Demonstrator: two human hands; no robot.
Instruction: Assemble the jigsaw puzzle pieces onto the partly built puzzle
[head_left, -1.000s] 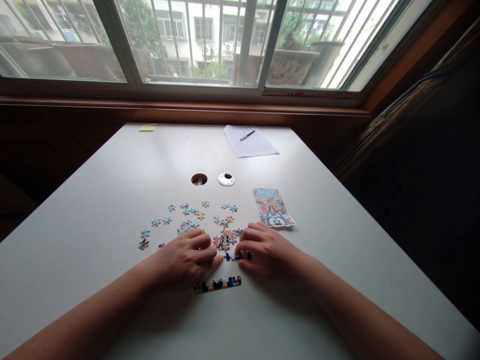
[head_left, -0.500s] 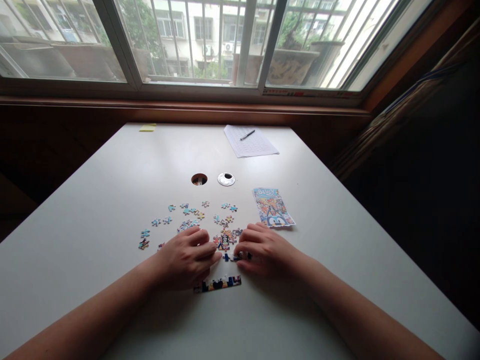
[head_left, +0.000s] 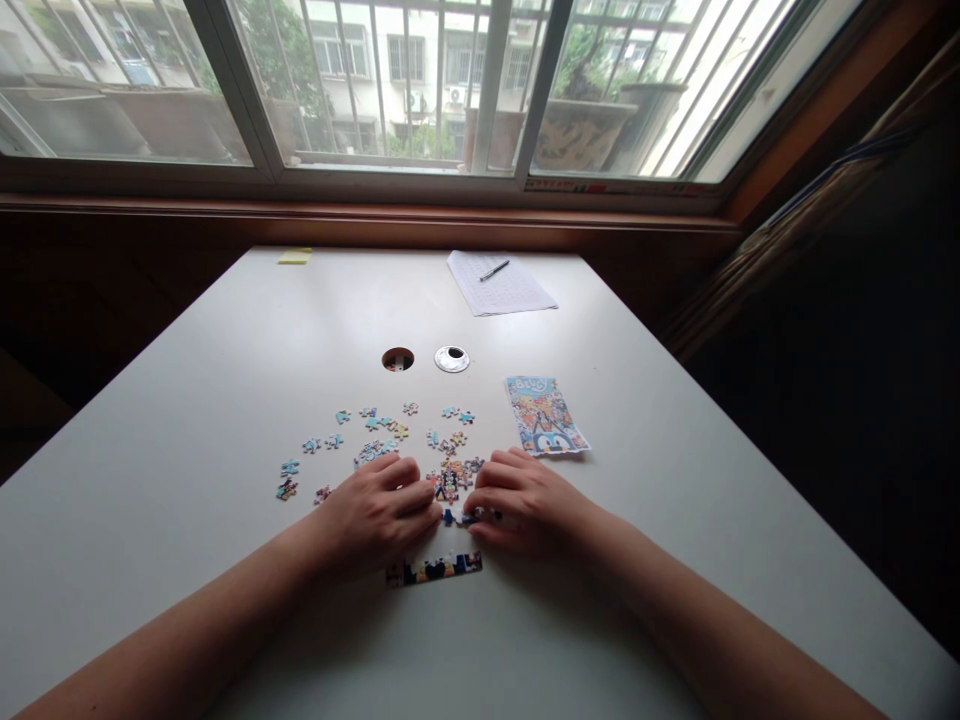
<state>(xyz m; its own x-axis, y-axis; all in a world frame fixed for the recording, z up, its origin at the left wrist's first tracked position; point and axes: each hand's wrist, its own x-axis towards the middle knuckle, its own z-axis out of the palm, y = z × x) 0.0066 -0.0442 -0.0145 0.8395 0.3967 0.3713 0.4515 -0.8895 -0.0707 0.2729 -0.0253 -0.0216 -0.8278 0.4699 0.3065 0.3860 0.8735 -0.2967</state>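
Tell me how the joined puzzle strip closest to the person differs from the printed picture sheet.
The puzzle strip is long and narrow; the picture sheet is broader and larger.
The puzzle strip's far edge is jagged; the picture sheet's outline has no puzzle tabs.
The puzzle strip looks mostly dark; the picture sheet shows much light blue and orange.
Both lie on the white table.

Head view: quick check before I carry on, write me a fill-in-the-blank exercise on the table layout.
1. A cluster of puzzle pieces lies ____ the left hand and the right hand.
2. The printed picture sheet lies nearer the ____ hand.
3. The sticky notes are ____.
4. On the sheets of paper lies one ____.

Missing words: between; right; yellow; pen.
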